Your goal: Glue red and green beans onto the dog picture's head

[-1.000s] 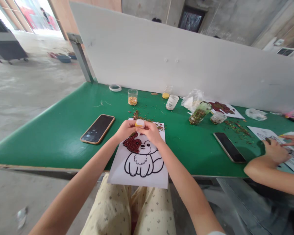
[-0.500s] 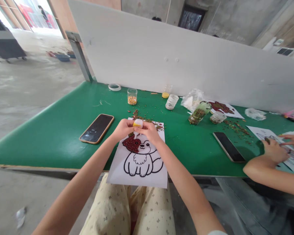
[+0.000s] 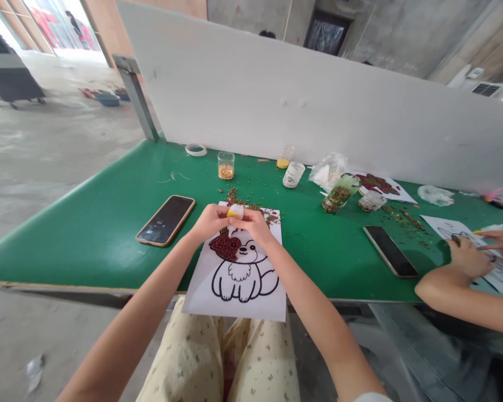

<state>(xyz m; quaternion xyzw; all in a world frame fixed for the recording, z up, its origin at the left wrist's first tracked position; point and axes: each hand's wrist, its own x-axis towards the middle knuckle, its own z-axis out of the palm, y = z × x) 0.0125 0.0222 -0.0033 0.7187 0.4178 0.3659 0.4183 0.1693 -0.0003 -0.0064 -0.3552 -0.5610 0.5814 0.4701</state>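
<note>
A white glue bottle with a yellow band (image 3: 235, 211) is gripped between my two hands, nozzle down over the top of a drawing. My left hand (image 3: 212, 222) closes on it from the left, and my right hand (image 3: 255, 224) from the right. Beneath them lies the paper sheet (image 3: 241, 309) with a black-outlined dog, its lower edge jutting past the table edge over my lap. Dark red beans (image 3: 223, 247) fill the left side of the dog's face. Loose green and red beans (image 3: 251, 205) are scattered at the sheet's upper edge. My hands hide the dog's upper head.
On the green table (image 3: 109, 223) lie a phone (image 3: 166, 220) at left and another phone (image 3: 390, 251) at right. Behind stand a cup of corn kernels (image 3: 226, 166), a clear cup (image 3: 294, 175) and a tilted jar of beans (image 3: 340, 194). A co-worker's hands (image 3: 469, 257) rest on another drawing at right.
Almost nothing differs. Both hands keep hold of the glue bottle in the same place over the drawing.
</note>
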